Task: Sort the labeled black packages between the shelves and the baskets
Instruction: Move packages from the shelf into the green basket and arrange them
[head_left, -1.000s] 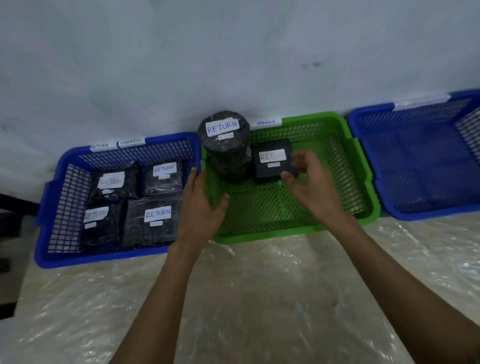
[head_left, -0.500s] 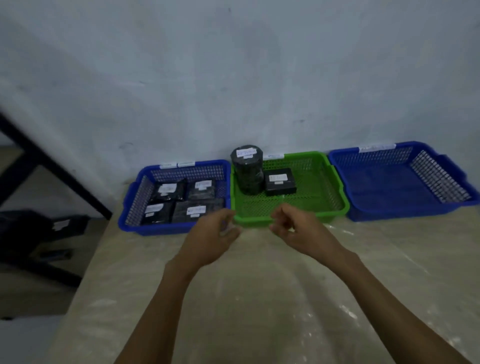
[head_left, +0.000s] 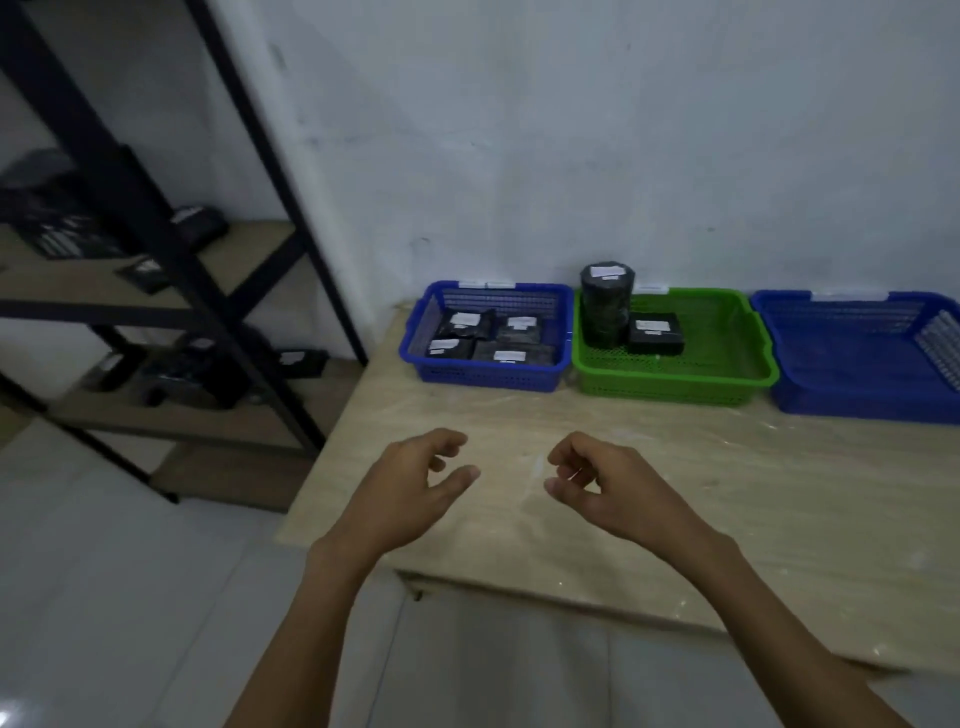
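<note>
My left hand (head_left: 410, 483) and my right hand (head_left: 608, 483) hover over the table's near left part, both empty with fingers loosely curled and apart. Far behind them, against the wall, a green basket (head_left: 727, 374) holds a tall round black package (head_left: 605, 304) and a flat black box (head_left: 655, 335), each with a white label. To its left a blue basket (head_left: 488, 376) holds several flat labeled black packages (head_left: 511, 338). A second blue basket (head_left: 857, 400) at the right shows nothing inside. More black packages (head_left: 197, 223) lie on the shelves at the left.
A black metal shelf rack (head_left: 171, 244) with wooden boards stands left of the table (head_left: 675, 493), its slanted braces near the table corner. Pale tiled floor (head_left: 130, 597) lies below and left. A white wall backs the baskets.
Both hands have pulled back from the green basket, leaving the flat box inside. My view has drawn away and swung left, bringing the shelf rack into sight.
</note>
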